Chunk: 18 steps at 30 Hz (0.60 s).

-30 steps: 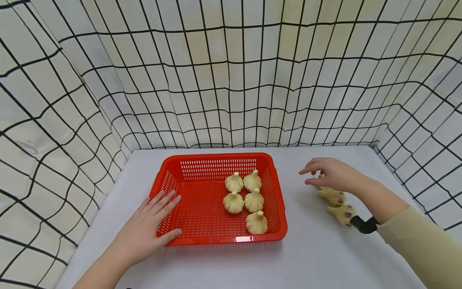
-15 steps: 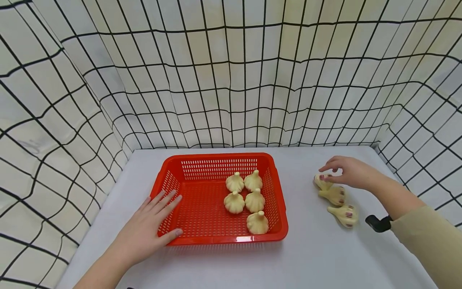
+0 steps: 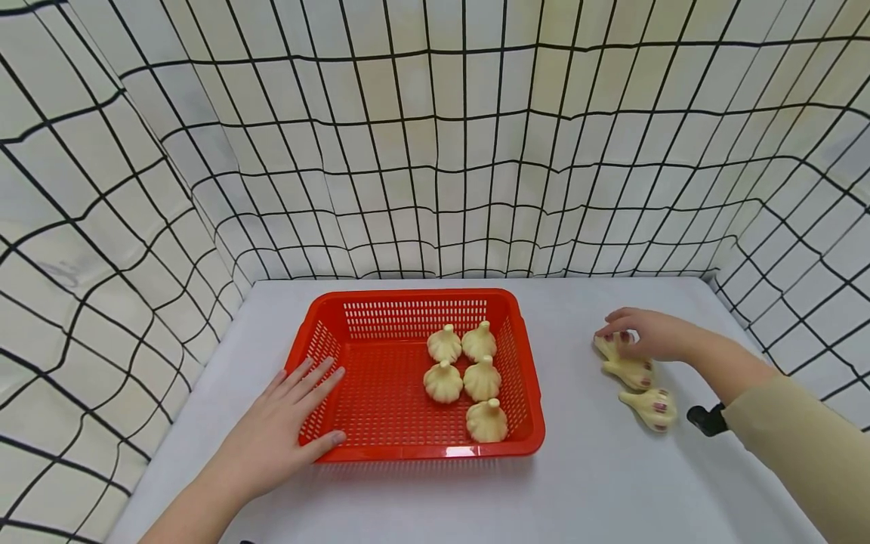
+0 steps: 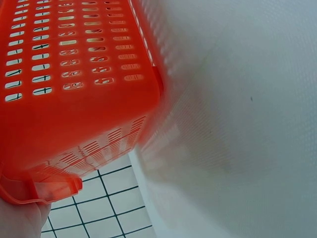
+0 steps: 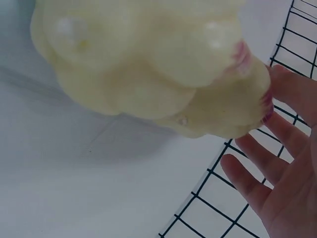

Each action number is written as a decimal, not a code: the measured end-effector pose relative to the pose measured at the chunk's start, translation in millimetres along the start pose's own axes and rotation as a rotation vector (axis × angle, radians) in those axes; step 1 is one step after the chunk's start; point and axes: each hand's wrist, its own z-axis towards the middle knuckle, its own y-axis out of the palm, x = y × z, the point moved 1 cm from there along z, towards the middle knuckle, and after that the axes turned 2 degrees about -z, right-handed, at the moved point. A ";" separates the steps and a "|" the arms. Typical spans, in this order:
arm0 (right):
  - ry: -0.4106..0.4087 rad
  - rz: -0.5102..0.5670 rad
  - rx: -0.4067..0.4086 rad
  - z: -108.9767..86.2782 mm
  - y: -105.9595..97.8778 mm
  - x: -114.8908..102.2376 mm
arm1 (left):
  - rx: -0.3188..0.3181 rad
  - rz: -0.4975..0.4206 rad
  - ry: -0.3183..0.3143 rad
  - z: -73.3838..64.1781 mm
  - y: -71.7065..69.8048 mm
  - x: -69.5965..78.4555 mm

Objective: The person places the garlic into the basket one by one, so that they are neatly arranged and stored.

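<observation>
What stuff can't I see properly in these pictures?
Head view: the farthest loose garlic is partly covered by the right grip.
Head view: the black thing by the sleeve is too small to name.
Right wrist view: the thumb doesn't show, and the closest garlic is blurred and cut off by the top edge.
Left wrist view: the bottom-left corner cuts off most of the left grip.

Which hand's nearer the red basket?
Left. The left hand is at the red basket, fingers over its left side. The right hand is off to the basket's right, at the farthest garlic bulb outside it.
</observation>
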 end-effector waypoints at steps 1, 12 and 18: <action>-0.003 -0.001 -0.010 1.2 1.1 0.3 | -0.001 0.000 -0.001 -0.2 -0.1 0.1; 0.016 0.009 -0.013 10.0 3.9 -0.9 | 0.000 -0.004 -0.005 0.1 -0.2 0.7; 0.023 -0.002 -0.002 11.3 2.1 0.0 | -0.005 -0.006 -0.007 0.5 -0.6 1.0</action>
